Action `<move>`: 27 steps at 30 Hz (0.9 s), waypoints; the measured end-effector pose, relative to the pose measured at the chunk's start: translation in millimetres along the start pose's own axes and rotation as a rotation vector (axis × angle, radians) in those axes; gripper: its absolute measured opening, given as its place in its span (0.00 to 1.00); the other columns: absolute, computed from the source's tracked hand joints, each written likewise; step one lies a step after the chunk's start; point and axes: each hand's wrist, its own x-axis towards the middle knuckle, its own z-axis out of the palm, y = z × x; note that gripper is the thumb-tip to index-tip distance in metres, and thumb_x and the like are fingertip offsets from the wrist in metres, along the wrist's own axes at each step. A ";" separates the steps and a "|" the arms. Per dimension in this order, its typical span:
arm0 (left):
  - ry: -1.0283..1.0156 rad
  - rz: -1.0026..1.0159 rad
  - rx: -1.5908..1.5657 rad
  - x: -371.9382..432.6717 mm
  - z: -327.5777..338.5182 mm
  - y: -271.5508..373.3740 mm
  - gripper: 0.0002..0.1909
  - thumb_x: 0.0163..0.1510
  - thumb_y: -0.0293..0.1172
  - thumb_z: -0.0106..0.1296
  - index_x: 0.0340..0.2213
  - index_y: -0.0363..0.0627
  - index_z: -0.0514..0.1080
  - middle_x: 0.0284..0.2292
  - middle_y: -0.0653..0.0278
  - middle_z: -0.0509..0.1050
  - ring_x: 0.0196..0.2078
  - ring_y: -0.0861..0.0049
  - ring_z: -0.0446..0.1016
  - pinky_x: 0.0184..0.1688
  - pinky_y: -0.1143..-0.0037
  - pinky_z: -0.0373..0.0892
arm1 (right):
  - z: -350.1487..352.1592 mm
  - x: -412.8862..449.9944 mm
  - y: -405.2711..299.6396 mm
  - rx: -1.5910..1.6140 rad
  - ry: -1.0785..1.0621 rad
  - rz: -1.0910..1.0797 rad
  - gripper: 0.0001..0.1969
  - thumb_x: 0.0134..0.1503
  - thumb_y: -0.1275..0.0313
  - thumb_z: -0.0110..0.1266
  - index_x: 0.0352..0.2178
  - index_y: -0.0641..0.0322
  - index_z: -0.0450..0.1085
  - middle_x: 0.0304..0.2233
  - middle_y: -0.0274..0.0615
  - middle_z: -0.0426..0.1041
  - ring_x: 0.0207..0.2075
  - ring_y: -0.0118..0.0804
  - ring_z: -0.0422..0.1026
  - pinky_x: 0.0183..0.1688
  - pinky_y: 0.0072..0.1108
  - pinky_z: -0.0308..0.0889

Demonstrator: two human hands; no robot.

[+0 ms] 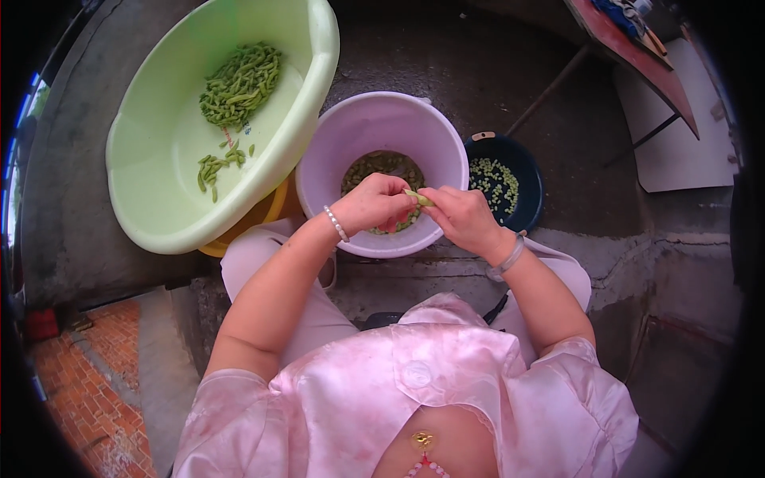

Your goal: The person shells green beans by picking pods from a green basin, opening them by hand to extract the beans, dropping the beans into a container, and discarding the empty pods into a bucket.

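Note:
Between my fingertips, a green soybean pod (420,198) is pinched from both ends over the lilac plastic bucket (376,116). My left hand (376,202) grips the pod's left end, and my right hand (463,216) has its right end. Below them, pods or empty hulls (388,164) cover the bucket's bottom, partly hidden by my hands. A large pale green basin (152,155) stands tilted at the left, holding a heap of soybean pods (242,83) and a small scatter of pods (212,170). Shelled green beans (499,182) lie in a dark blue basin (532,191) beside the bucket's right side.
Under the tilted basin sits a yellow container (263,212). A red-topped table (642,57) with metal legs carries cloth and other items at the upper right, near a white board (678,143). Dark, wet-looking concrete floor (412,54) lies behind the bucket. Red brick paving (95,394) is at lower left.

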 end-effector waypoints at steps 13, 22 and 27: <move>0.003 0.032 -0.146 8.0 5.1 -4.3 0.04 0.48 0.28 0.47 0.23 0.40 0.67 0.15 0.69 0.66 0.14 0.87 0.62 0.16 0.85 0.59 | -7.4 3.1 -6.9 -0.016 0.044 0.021 0.06 0.48 0.73 0.52 0.26 0.64 0.66 0.19 0.45 0.68 0.20 0.45 0.70 0.21 0.27 0.65; 0.055 0.122 -0.164 8.8 13.3 -4.7 0.03 0.47 0.25 0.43 0.23 0.39 0.66 0.13 0.70 0.63 0.12 0.87 0.59 0.15 0.85 0.56 | -5.2 2.9 -10.4 0.035 0.035 0.059 0.06 0.49 0.72 0.52 0.25 0.64 0.64 0.18 0.48 0.68 0.21 0.48 0.69 0.21 0.29 0.65; 0.133 0.179 -0.182 10.3 19.7 -8.0 0.03 0.41 0.23 0.41 0.21 0.38 0.65 0.12 0.69 0.62 0.11 0.86 0.58 0.13 0.85 0.53 | -1.8 2.0 -13.9 0.078 0.026 0.082 0.08 0.49 0.72 0.52 0.23 0.65 0.62 0.18 0.50 0.68 0.21 0.50 0.69 0.22 0.31 0.64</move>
